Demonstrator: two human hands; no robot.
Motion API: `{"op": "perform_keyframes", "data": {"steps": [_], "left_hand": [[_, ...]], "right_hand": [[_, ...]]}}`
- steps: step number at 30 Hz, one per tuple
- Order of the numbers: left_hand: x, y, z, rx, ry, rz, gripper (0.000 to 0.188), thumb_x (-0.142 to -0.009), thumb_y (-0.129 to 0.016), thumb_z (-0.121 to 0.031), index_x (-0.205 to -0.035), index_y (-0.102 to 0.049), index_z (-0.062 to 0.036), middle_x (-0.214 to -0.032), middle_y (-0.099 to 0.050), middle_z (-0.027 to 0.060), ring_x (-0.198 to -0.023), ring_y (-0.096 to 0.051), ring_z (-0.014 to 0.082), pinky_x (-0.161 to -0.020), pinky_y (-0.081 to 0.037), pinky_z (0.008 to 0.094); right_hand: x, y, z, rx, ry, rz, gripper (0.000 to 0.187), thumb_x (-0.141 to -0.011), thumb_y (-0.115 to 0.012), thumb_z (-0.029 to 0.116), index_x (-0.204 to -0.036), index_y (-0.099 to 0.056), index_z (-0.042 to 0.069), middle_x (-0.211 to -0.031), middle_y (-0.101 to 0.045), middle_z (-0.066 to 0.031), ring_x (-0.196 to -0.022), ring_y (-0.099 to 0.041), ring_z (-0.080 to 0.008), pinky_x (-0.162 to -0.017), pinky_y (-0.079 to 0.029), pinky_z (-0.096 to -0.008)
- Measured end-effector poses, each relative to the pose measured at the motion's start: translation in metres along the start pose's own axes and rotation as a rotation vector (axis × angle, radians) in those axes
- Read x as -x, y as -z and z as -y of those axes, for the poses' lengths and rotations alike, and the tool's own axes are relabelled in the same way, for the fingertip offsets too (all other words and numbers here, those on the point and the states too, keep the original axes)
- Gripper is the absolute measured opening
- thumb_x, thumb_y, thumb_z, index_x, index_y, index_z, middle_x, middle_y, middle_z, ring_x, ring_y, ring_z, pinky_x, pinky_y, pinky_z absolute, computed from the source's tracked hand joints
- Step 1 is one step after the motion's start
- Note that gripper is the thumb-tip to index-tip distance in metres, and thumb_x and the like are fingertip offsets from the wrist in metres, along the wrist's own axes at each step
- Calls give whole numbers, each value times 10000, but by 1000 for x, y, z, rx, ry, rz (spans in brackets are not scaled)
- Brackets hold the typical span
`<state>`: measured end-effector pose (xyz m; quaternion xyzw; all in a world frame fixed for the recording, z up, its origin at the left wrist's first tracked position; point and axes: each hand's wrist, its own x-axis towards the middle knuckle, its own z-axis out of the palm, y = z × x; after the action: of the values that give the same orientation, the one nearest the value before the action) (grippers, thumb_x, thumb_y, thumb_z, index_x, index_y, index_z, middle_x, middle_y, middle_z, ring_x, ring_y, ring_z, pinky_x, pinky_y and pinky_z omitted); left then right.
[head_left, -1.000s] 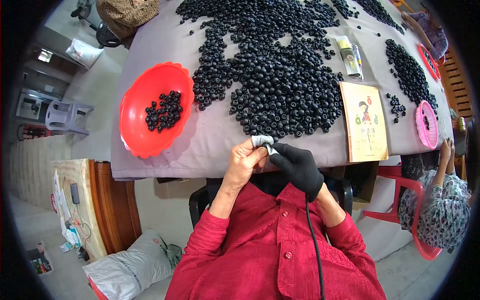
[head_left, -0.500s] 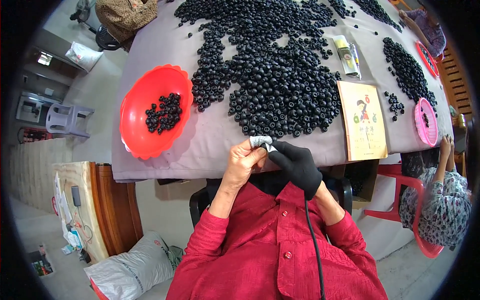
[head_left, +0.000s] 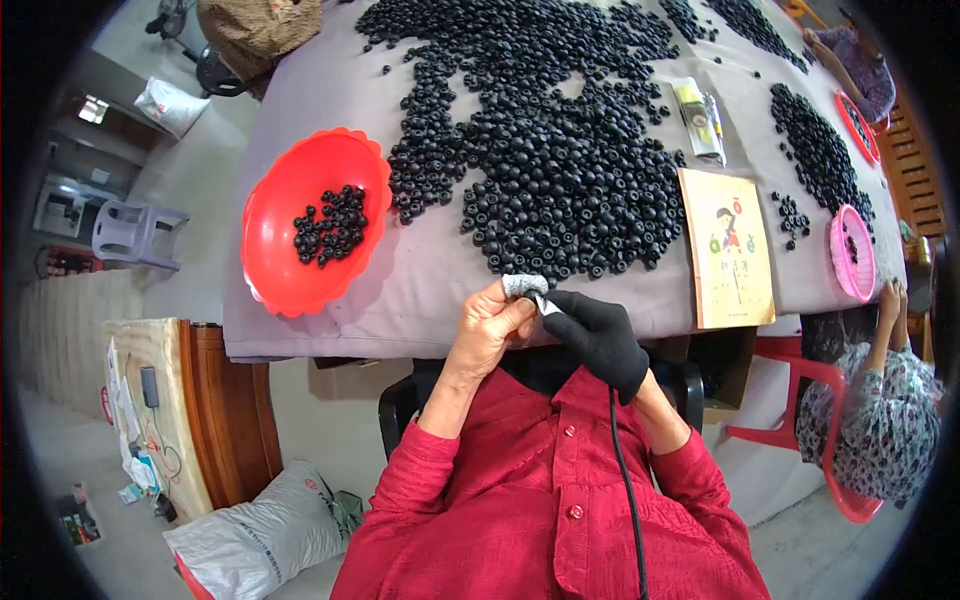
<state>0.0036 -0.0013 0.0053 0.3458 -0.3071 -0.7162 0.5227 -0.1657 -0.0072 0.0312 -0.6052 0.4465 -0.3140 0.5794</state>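
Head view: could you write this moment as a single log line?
left hand: bare, pinching small part | right hand: black glove, touching it | black pieces: heaped on table | red bowl: some inside

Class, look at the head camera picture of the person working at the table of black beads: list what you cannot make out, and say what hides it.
- Head view: whatever the bare left hand pinches is hidden by its grey-wrapped fingertip.
- Head view: the tool tip in the black-gloved right hand is too small to tell.
- Head view: the black cable is cut off by the lower edge.
- Head view: the pink plastic basket holds contents too small to identify.
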Motion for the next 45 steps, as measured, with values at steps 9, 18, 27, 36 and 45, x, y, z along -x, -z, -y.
{"op": "perform_keyframes", "data": {"steps": [9,18,27,36,45], "left_hand": [[19,11,-84,-479,-479,-442,151,-801,-594,-38,-949,-623,-24,-700,-589,2,-528,-486,46,-486,-392,181],[-5,43,-109,-1018,-678,-622,136,-758,-645,-34,-893,-633,-28,-602,-469,-24,-506,-382,52,-459,-331,220],[-46,39,-56,-1390,-550,-390,208,-706,-660,-19,-912,-630,-34,-743,-513,68,-593,-550,160,-537,-433,289],[-60,53,-60,-1510,-520,-331,212,-677,-670,-28,-878,-603,-22,-772,-534,118,-680,-551,260,-611,-444,344],[2,6,-31,-614,-62,-189,185,-824,-548,-18,-999,-605,-7,-708,-616,30,-539,-564,72,-475,-460,209]], "right_hand": [[4,1,4,-22,-16,-37,301,-859,-563,148,-1104,-555,-26,-944,-621,-38,-848,-517,-85,-768,-444,-248],[1,-3,5,34,35,-51,296,-861,-564,149,-1103,-557,-21,-942,-629,-59,-845,-526,-79,-763,-450,-248],[1,-2,-1,39,59,-71,280,-851,-574,141,-1085,-567,-14,-901,-638,-82,-824,-539,-80,-741,-456,-250],[1,-5,5,64,53,-69,284,-855,-564,149,-1087,-565,-14,-913,-639,-87,-817,-547,-89,-738,-457,-256],[0,-5,4,3,-25,-140,283,-841,-571,150,-1071,-571,-15,-926,-637,-86,-821,-557,-101,-734,-457,-257]]}}
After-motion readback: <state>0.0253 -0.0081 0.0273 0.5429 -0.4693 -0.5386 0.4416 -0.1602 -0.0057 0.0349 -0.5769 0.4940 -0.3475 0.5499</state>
